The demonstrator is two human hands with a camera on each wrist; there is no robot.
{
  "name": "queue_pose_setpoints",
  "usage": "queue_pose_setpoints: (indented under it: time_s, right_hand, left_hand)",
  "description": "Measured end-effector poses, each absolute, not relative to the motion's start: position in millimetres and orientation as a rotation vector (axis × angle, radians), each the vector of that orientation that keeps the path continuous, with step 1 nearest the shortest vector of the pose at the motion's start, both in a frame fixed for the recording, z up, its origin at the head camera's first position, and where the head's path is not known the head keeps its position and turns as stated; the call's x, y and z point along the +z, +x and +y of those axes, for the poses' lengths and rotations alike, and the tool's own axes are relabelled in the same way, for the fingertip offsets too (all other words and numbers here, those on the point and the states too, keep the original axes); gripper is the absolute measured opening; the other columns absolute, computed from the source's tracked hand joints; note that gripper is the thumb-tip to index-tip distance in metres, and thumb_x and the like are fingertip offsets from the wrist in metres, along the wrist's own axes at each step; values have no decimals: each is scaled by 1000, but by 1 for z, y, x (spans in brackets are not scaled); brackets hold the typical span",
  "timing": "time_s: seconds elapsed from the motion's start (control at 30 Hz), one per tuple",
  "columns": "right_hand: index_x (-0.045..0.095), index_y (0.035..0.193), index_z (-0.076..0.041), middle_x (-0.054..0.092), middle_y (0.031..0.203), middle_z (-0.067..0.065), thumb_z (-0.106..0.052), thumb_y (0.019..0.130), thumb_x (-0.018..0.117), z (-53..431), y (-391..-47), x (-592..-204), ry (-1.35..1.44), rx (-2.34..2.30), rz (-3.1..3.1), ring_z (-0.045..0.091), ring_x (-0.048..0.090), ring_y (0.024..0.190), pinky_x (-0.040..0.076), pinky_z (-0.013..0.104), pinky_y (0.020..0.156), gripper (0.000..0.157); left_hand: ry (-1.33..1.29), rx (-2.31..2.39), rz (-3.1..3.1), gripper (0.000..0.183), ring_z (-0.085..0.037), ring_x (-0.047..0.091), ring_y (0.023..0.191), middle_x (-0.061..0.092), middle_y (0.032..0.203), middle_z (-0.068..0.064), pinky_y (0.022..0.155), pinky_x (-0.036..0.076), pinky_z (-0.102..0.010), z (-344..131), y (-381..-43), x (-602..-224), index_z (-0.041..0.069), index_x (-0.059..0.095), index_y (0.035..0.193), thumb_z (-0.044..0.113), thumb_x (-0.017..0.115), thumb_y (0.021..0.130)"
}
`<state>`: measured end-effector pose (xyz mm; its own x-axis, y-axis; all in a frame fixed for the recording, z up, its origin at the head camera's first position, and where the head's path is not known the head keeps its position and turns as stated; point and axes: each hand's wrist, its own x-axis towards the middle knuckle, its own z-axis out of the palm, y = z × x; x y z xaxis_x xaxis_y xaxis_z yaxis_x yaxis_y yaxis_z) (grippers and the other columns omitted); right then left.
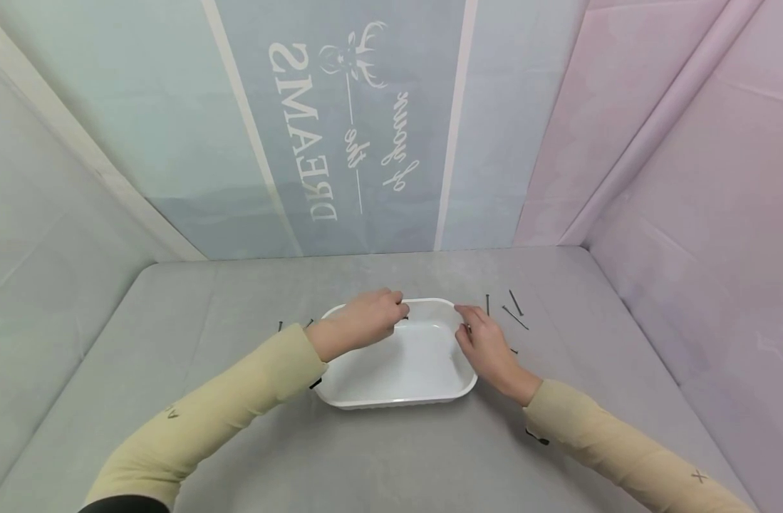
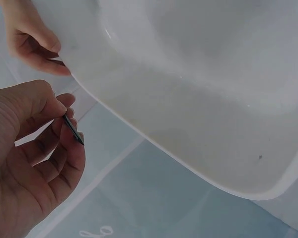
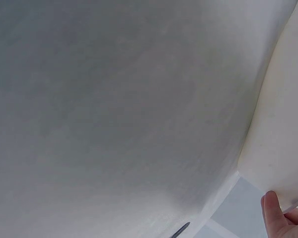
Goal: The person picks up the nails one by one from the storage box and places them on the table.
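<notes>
My left hand (image 1: pixel 370 319) is over the far left part of a white rectangular tray (image 1: pixel 397 400). Between its thumb and fingers it pinches a dark nail (image 2: pixel 73 130), whose pointed end sticks out in the left wrist view. At the tray's right end my right hand (image 1: pixel 491 350) grips the rim, thumb on the inner side and fingers at the far right corner. The right wrist view catches this hand's fingers (image 3: pixel 274 213) on the tray's edge at lower right. The tray's floor looks smooth and pale, partly covered by the left arm.
Several dark nails lie on the grey tabletop (image 1: pixel 391 463) right of the tray, among them one nail (image 1: pixel 515 317) near the back. More show at the left, such as a nail (image 1: pixel 280 325) beside the left sleeve. A printed cloth wall (image 1: pixel 378 235) rises behind.
</notes>
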<state>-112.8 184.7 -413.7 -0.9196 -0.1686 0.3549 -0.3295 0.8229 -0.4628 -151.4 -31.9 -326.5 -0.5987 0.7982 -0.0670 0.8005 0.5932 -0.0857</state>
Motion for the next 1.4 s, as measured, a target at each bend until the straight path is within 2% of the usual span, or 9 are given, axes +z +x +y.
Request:
queue_pose_setpoints:
  time_s: [0.3, 0.83, 1.4]
  right_hand:
    - [52, 120, 4, 55, 113, 16, 1, 85, 50, 187, -115, -411, 402, 771, -2712, 17, 59, 83, 51, 21, 65, 36]
    - [52, 120, 5, 56, 113, 16, 1, 85, 50, 193, -122, -408, 419, 780, -2718, 17, 59, 83, 52, 23, 66, 35]
    - [52, 119, 6, 55, 115, 18, 0, 85, 49, 198, -128, -406, 454, 784, -2730, 20, 60, 87, 52, 24, 69, 35]
  left_hand:
    - [1414, 53, 2854, 15, -19, 55, 74, 55, 80, -4, 63, 48, -25, -43, -157, -329, 6, 65, 92, -2, 60, 81]
    - [1288, 103, 2870, 17, -18, 57, 78, 59, 85, -6, 68, 49, -26, -50, -168, -319, 3, 66, 97, 0, 63, 81]
    - [1224, 154, 2917, 18, -18, 56, 76, 58, 85, -6, 65, 48, -25, -58, -172, -312, 3, 66, 97, -2, 62, 81]
